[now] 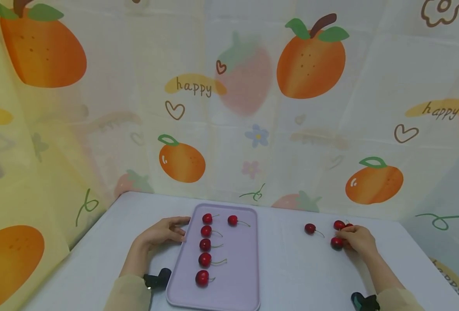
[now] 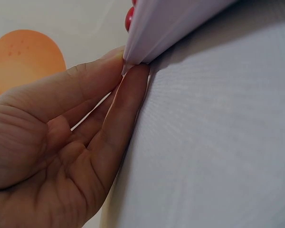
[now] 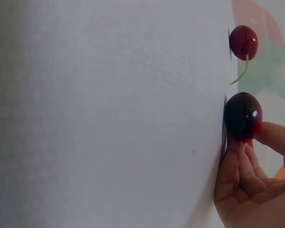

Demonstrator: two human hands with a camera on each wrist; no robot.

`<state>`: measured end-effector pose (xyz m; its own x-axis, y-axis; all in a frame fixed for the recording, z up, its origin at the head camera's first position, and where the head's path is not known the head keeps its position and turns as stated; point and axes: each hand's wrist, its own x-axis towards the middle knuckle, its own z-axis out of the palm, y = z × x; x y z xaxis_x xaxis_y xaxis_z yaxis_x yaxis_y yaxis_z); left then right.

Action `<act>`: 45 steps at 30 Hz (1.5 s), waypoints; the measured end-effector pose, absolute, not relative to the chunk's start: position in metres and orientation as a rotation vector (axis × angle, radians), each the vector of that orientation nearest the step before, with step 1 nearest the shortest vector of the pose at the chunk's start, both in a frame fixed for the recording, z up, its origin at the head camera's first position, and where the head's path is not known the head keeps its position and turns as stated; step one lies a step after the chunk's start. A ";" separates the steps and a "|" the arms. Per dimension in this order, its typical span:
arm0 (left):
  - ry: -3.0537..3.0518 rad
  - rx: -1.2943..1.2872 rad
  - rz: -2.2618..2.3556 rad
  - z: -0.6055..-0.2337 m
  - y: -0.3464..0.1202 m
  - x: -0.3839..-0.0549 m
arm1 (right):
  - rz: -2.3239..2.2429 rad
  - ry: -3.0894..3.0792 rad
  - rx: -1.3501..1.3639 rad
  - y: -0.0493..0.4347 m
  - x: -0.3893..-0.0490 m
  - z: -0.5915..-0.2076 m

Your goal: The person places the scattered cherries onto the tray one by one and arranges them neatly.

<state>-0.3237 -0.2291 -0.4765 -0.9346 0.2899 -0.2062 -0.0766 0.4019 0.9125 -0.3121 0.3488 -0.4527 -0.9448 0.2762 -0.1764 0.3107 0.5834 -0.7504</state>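
A lilac tray carries several red cherries with green stems: a column along its left side, and a single cherry at the upper right. My left hand pinches the tray's left rim between thumb and fingers, as the left wrist view shows. Off to the right, my right hand has its thumb and fingertips at a dark red cherry low over the table. In the head view another cherry lies just behind those fingers, with one more partly hidden by them.
Left of the right hand, a loose cherry with its stem lies on the white table. Behind the table hangs a curtain printed with fruit. Black straps with small devices sit at both wrists.
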 end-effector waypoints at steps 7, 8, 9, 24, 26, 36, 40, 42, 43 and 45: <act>2.331 0.184 1.544 -0.475 -0.230 -0.324 | -1.267 2.779 0.454 0.347 -0.314 -0.452; 2.332 0.185 1.543 -0.475 -0.230 -0.324 | -1.266 2.781 0.448 0.346 -0.314 -0.452; 2.331 0.186 1.544 -0.476 -0.230 -0.324 | -1.269 2.777 0.449 0.346 -0.314 -0.452; 2.325 0.172 1.550 -0.477 -0.229 -0.323 | -1.376 2.638 0.404 0.341 -0.311 -0.448; 2.325 0.171 1.549 -0.477 -0.229 -0.323 | -1.396 2.624 0.391 0.340 -0.310 -0.447; 2.342 0.176 1.534 -0.478 -0.229 -0.324 | -1.563 2.492 0.330 0.334 -0.308 -0.442; 2.337 0.187 1.541 -0.478 -0.230 -0.324 | -1.610 2.449 0.296 0.329 -0.307 -0.440; 2.335 0.186 1.543 -0.477 -0.230 -0.324 | -1.640 2.431 0.278 0.325 -0.307 -0.439; 2.334 0.184 1.543 -0.477 -0.230 -0.324 | -1.661 2.419 0.268 0.322 -0.307 -0.439; 2.332 0.184 1.543 -0.477 -0.230 -0.324 | -1.695 2.397 0.250 0.317 -0.305 -0.437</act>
<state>-0.3237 -0.2298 -0.4773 -0.9346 0.2895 -0.2064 -0.0768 0.4024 0.9122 -0.3054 0.3169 -0.4373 -0.9668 0.0250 -0.2544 0.2482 0.3305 -0.9106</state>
